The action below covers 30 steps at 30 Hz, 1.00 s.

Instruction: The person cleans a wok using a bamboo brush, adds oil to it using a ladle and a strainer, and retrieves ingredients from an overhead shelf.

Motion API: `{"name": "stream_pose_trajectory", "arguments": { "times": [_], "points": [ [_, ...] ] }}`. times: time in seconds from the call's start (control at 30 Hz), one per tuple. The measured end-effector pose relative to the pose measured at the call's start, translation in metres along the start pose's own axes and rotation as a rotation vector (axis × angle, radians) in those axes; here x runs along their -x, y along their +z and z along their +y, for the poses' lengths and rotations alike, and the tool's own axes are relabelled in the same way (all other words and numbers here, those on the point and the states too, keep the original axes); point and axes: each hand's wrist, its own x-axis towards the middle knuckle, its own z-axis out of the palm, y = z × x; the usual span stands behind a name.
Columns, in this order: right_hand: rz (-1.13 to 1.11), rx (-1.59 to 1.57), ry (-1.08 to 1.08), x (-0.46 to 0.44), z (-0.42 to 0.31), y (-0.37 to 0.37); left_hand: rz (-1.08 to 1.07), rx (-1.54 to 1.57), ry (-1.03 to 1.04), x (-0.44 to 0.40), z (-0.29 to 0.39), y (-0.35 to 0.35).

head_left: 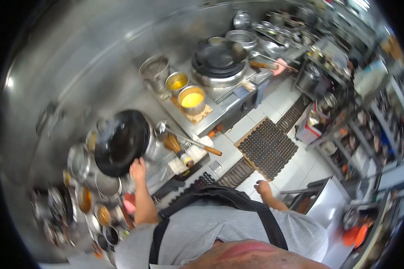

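Observation:
My left hand [138,169] is at the near rim of a black wok [121,141], its fingers closed on the edge. The wok sits tilted on the stove, and its inside looks dark and shiny. My right hand [263,187] hangs at my side above the floor, fingers curled, with nothing visible in it. Right of the wok lie a ladle [191,140] with a wooden handle and a bamboo brush [173,144]. A folded white cloth [197,154] is beneath their handle ends.
Pots of yellow liquid [193,99] stand beside a second burner with stacked woks [220,58]. Seasoning containers [104,215] crowd the left side. A perforated black mat [268,148] lies on the tiled floor. Metal shelving [363,130] and a steel counter [330,206] stand to the right.

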Motion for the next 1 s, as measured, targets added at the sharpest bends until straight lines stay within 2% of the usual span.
{"name": "stream_pose_trajectory", "arguments": {
  "times": [0.13, 0.17, 0.2, 0.27, 0.33, 0.4, 0.53, 0.57, 0.67, 0.83, 0.93, 1.0],
  "points": [
    [-0.027, 0.033, -0.028, -0.001, -0.011, -0.001, 0.063, -0.004, -0.024, -0.003, 0.011, -0.013],
    [-0.067, -0.076, 0.055, -0.004, -0.010, 0.003, 0.141, -0.031, 0.008, -0.005, 0.008, -0.009],
    [-0.045, -0.003, -0.035, -0.001, -0.015, -0.004, 0.230, -0.035, 0.045, -0.006, 0.006, -0.008],
    [-0.098, 0.028, 0.010, 0.004, -0.032, -0.018, 0.331, 0.020, 0.056, -0.011, 0.002, -0.003],
    [-0.133, 0.039, -0.001, 0.012, -0.061, -0.040, 0.310, 0.033, 0.018, -0.017, -0.001, -0.007],
    [-0.151, -0.021, 0.104, 0.002, -0.058, -0.027, 0.277, 0.045, -0.020, -0.025, -0.014, 0.003],
    [-0.126, 0.023, 0.024, 0.001, -0.093, -0.044, 0.278, 0.070, 0.012, -0.056, -0.048, 0.031],
    [-0.108, 0.045, 0.000, -0.005, -0.096, -0.039, 0.131, 0.028, -0.074, -0.064, -0.057, 0.036],
    [-0.058, 0.039, -0.032, -0.016, -0.104, -0.028, 0.013, 0.011, -0.067, -0.066, -0.075, 0.048],
    [-0.118, 0.092, -0.047, -0.024, -0.140, -0.016, 0.105, 0.099, 0.029, -0.061, -0.083, 0.045],
    [-0.142, 0.157, -0.052, -0.032, -0.161, -0.008, 0.034, 0.123, 0.007, -0.063, -0.082, 0.036],
    [-0.149, 0.176, -0.096, -0.038, -0.168, -0.006, 0.074, 0.129, 0.043, -0.061, -0.083, 0.036]
  ]
}}
